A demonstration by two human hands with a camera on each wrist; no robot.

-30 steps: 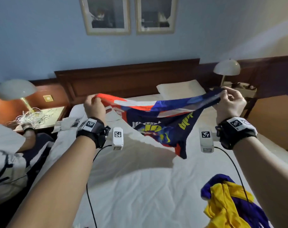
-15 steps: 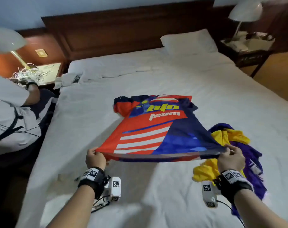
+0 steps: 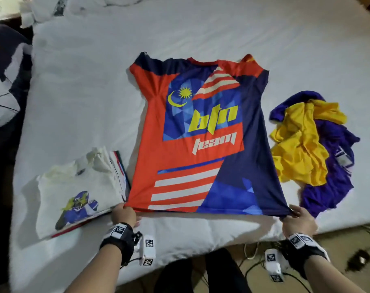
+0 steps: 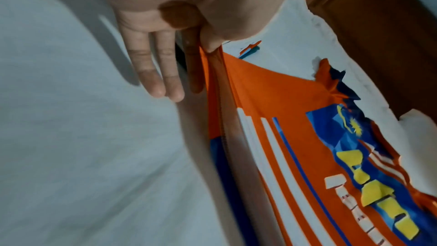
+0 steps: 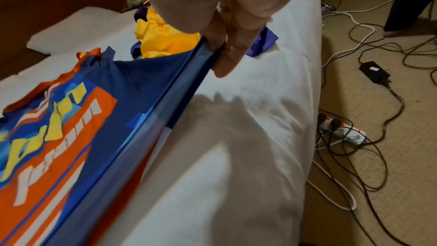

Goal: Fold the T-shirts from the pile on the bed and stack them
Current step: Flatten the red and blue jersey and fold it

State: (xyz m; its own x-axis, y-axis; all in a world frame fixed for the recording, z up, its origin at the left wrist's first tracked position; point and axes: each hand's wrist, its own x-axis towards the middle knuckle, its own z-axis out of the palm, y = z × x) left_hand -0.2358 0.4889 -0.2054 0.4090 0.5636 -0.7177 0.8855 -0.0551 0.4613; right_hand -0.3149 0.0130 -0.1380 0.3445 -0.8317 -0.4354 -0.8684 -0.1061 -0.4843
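An orange and navy T-shirt (image 3: 201, 144) with "btn team" print lies spread face up on the white bed (image 3: 84, 92), collar far, hem near. My left hand (image 3: 125, 214) pinches the hem's left corner (image 4: 210, 53) between thumb and finger. At the hem's right corner (image 5: 208, 48), my right hand (image 3: 296, 218) pinches the cloth. A stack of folded shirts (image 3: 78, 187), white on top with a blue cartoon print, sits to the left. To the right lies a crumpled pile of yellow and purple shirts (image 3: 306, 144).
The bed's near edge runs just behind my wrists. Cables, a power strip (image 5: 343, 132) and a black adapter (image 5: 373, 71) lie on the carpet to the right. Another person (image 3: 2, 85) sits at the bed's left side. A bare foot (image 5: 402, 32) stands on the carpet.
I swung the shirt down from the air and laid it flat on the bed, pulling the hem toward me. Both hands kept their hold on the hem corners.
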